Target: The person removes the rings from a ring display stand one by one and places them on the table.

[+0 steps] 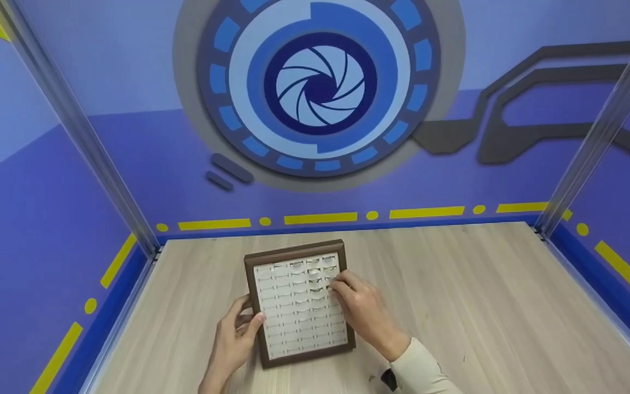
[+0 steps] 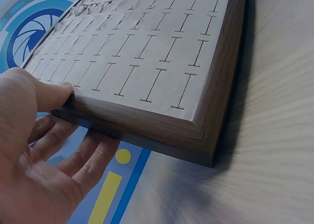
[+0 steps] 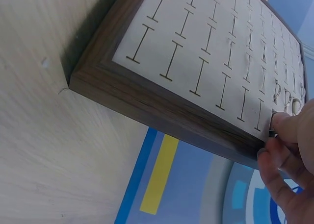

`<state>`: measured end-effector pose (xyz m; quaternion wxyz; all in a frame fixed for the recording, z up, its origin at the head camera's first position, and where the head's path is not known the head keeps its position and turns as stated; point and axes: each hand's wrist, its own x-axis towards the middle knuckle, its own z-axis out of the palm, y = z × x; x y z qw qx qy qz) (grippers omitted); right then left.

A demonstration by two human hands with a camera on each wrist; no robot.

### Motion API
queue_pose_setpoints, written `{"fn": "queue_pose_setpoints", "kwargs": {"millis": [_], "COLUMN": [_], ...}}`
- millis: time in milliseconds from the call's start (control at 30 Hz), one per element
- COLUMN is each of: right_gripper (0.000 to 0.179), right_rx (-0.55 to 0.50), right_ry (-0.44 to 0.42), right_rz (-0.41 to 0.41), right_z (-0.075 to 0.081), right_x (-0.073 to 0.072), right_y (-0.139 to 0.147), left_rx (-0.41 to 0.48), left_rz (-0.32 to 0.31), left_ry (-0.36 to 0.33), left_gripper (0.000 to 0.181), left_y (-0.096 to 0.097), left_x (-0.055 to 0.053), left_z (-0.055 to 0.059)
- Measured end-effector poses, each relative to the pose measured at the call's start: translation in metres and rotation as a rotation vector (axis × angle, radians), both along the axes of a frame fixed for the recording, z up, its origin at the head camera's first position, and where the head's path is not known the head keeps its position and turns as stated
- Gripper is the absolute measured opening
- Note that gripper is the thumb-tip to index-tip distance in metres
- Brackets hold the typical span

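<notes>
A ring display tray (image 1: 299, 361) with a brown wooden frame and a white slotted pad is propped at a tilt above the table. My left hand (image 1: 233, 334) grips its left side, thumb on the rim and fingers behind, as the left wrist view shows. Several rings (image 1: 314, 271) sit in slots towards the upper right of the pad. At the right column my right hand (image 1: 367, 309) pinches a small ring (image 3: 273, 115) at a slot, mostly hidden by the fingertips. Other rings (image 3: 296, 106) stand just beyond those fingers.
The tray's lower edge is close to the pale wood table (image 1: 457, 306). Blue and purple printed walls (image 1: 129, 158) enclose it at the back and sides, with metal posts (image 1: 91, 142) in the corners. A dark object (image 1: 389, 378) shows beside the right sleeve.
</notes>
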<state>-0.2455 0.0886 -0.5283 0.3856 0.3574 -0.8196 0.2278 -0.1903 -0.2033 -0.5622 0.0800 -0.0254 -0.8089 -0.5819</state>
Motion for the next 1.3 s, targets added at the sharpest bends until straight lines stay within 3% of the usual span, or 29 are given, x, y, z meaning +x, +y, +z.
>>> {"fn": "queue_pose_setpoints", "kwargs": {"millis": [533,867,1300], "right_gripper": [0.026,0.026,0.021], "right_rx": [-0.023,-0.050,-0.054], "right_ry": [-0.022,-0.026,-0.120], "right_rz": [0.038,0.059,0.066], "right_z": [0.006,0.011,0.005], "right_x": [0.008,0.009,0.010], "right_y": [0.009,0.019,0.039], "left_rx": [0.026,0.035,0.018], "left_rz": [-0.008,0.001,0.013], "left_ry": [0.028,-0.014,-0.023], "left_gripper": [0.049,0.054,0.055], "left_y": [0.000,0.000,0.000], "left_x": [-0.001,-0.002,-0.001], "left_z": [-0.003,-0.001,0.000]}}
